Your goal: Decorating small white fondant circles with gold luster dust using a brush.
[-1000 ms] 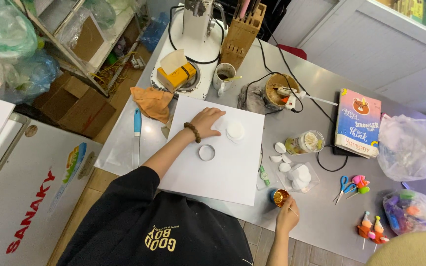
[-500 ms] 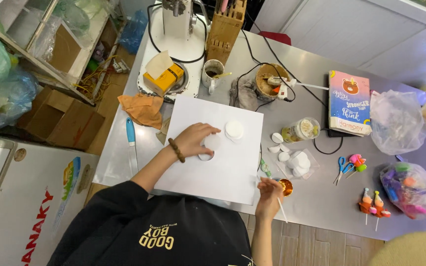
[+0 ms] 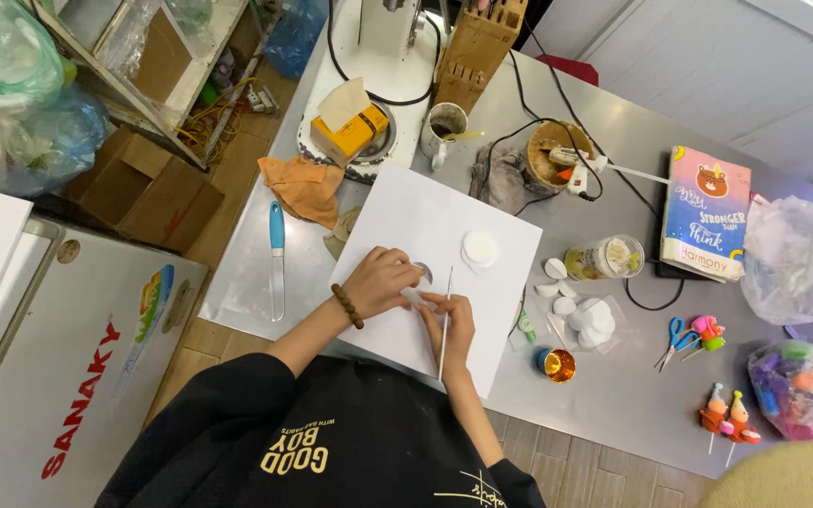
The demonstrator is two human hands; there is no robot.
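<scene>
My left hand [image 3: 380, 280], with a bead bracelet on the wrist, rests on the white sheet [image 3: 425, 221] and covers most of a small round ring [image 3: 424, 272]. My right hand [image 3: 453, 320] is right beside it on the sheet and holds a thin brush [image 3: 444, 329] whose shaft points back toward me. The fingertips of both hands meet at a small white piece that I cannot make out. A white disc [image 3: 479, 248] lies on the sheet a little beyond the hands.
A small gold pot [image 3: 557, 364] and several white round pieces [image 3: 583, 315] sit right of the sheet, with a jar [image 3: 604, 257] and scissors [image 3: 673, 339]. A blue-handled spatula [image 3: 277, 259] and orange cloth [image 3: 306, 185] lie left. Behind are a mug [image 3: 444, 122], knife block [image 3: 475, 42] and book [image 3: 705, 213].
My right hand has come from the gold pot at the table's front edge onto the sheet, meeting the left hand. The left hand stayed on the ring.
</scene>
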